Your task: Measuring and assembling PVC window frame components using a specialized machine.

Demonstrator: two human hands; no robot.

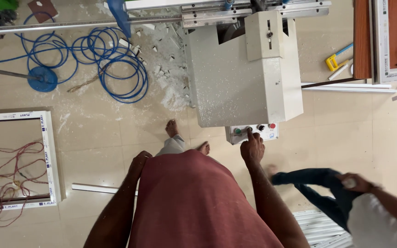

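Observation:
My right hand (252, 147) reaches forward, its index finger on the white control panel (253, 133) of a white cutting machine (242, 73). The fingertip touches between the green button (238, 131) and a black button (261, 127); a red button (272, 126) sits at the panel's right. The other fingers are curled and hold nothing. My left hand (139, 163) hangs by my side against my reddish shirt, fingers curled, with nothing visible in it. My bare feet (172, 128) stand on the tiled floor just before the machine.
Coiled blue hose (116, 64) and white chips lie on the floor at left. A white window frame (47, 156) with red wires lies far left. Another person (359, 202) stands at lower right. White profile strips (345, 86) and a wooden board (362, 36) lie right.

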